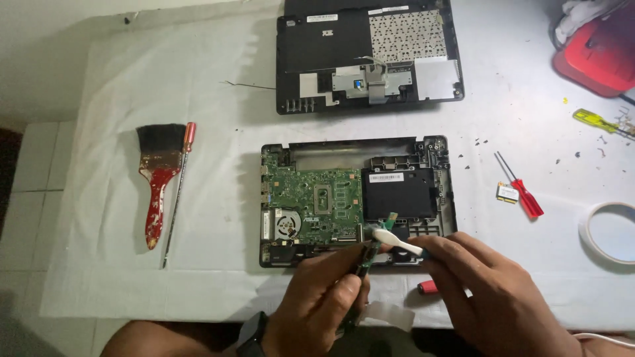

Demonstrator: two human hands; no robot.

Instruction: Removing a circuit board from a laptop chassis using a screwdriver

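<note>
The head view looks down on a white-covered worktop [198, 99] where an opened black laptop base with a green circuit board [357, 198] lies in the middle. At its near edge, the left hand [321, 301] has its grip clenched around a small narrow green circuit card [368, 256], held upright just over the base's front rim. The right hand [493, 291] grasps a white toothbrush [397, 240], whose head rests against the top of the card. A red lighter [427, 287] lies between the hands on the worktop.

Beyond the base sits the detached black keyboard cover [367, 56], turned face down. To the left lie a red-handled paintbrush [159, 178] and a thin screwdriver [178, 192] just beside it. To the right are a small red screwdriver [522, 192], a yellow-handled screwdriver [598, 121] and a roll of white tape [610, 231].
</note>
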